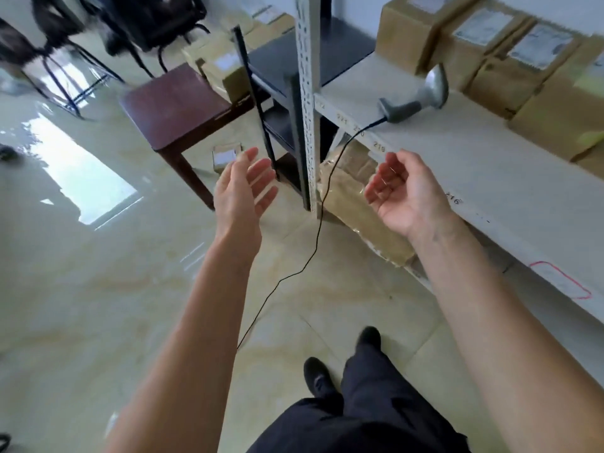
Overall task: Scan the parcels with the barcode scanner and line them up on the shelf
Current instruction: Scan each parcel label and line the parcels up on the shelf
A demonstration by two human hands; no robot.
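Both forearms reach out from the bottom of the view over a glossy tiled floor [81, 289], and neither grips anything: the left hand [243, 188] is spread with straight fingers, palm turned inward, while the right hand [403, 194] hangs loosely curled, palm up, just off the front edge of the shelf [457, 165]. On that shelf the scanner [420, 99] lies on its side near the corner post, its black cable [313, 243] dropping over the edge and trailing across the floor between the arms. Behind it, along the back of the shelf, parcels [483, 44] with white labels already stand side by side in a row. More of them wait elsewhere: a stack [225, 76] beside the dark stool [176, 106], a small box [225, 156] on the floor just beyond the left fingertips, and a wrapped bundle [359, 207] under the shelf. This looks like the gap between parcels (one placed, the next not yet picked up). The next move probably calls for the left hand to reach down to the small box or the stack, then for the right to lift the scanner by its handle without snagging the cable, and aim it at the label.
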